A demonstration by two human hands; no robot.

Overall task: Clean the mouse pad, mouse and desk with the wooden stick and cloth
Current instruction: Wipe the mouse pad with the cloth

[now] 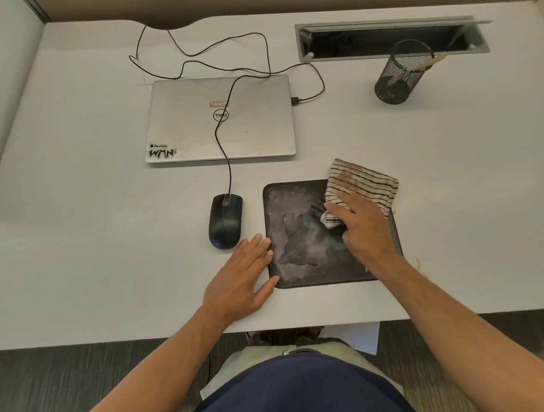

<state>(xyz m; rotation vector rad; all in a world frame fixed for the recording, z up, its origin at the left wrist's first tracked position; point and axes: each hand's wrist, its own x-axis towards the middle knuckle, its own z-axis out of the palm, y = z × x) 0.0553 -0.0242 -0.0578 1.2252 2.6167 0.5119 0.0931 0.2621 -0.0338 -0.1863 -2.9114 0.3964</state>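
mouse [225,221] left of mouse pad [301,236], laptop [221,117] behind

On my feed the closed laptop [222,117] carries a round Dell logo [221,115] at the middle of its lid, upside down to me. A black-and-white sticker [162,150] at the lid's near left corner reads "Devfolio" above larger letters like "WMN". A small red-edged label [219,104] sits just above the logo; I cannot read its print
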